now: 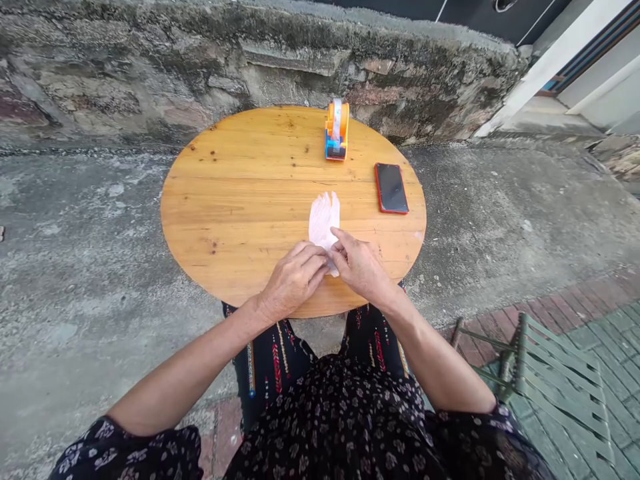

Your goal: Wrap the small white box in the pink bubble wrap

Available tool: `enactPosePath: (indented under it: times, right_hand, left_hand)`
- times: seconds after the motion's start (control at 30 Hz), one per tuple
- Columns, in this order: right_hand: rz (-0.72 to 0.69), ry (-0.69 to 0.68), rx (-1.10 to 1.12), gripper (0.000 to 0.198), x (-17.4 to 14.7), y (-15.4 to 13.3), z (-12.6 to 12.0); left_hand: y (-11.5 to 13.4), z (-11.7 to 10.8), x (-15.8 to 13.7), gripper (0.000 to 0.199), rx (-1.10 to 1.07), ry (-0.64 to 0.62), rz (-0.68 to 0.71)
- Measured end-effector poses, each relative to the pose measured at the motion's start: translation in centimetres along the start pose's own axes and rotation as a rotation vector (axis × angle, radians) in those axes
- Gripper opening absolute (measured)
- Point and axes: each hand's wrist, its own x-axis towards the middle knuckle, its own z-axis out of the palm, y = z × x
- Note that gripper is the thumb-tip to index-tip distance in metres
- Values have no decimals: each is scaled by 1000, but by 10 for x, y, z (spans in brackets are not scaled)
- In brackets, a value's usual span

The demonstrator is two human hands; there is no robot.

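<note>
A piece of thin white paper (324, 217), like tissue, lies near the front of the round wooden table (235, 213). Its far end is fanned out and split into ragged strips. The near end is bunched narrow between my hands. My left hand (296, 275) is closed on the left side of that bunched part, fingers bent over it. From the right, my right hand (361, 265) pinches the same part, with its index finger stretched forward over the paper. The fingers partly hide where they meet the paper.
Toward the back of the table stands an orange and blue tape dispenser (337, 130) with a tape roll. A phone (392, 188) in a red case lies at the right. Behind the table runs a rough stone wall (180, 73); a green slatted chair (560, 380) stands at lower right.
</note>
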Motion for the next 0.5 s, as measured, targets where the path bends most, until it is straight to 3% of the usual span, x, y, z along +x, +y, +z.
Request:
enactPosePath:
  times: [0.2, 0.33, 0.5]
  right_hand:
    - [-74, -70, 149, 45, -10, 6, -12]
    - [-99, -63, 263, 44, -14, 14, -7]
    - [-64, -22, 129, 47, -14, 7, 4]
  left_hand:
    - [-1, -1, -5, 19, -28, 11, 29]
    - [-1, -3, -5, 26, -40, 30, 33]
    - [0, -7, -5, 20, -116, 48, -22]
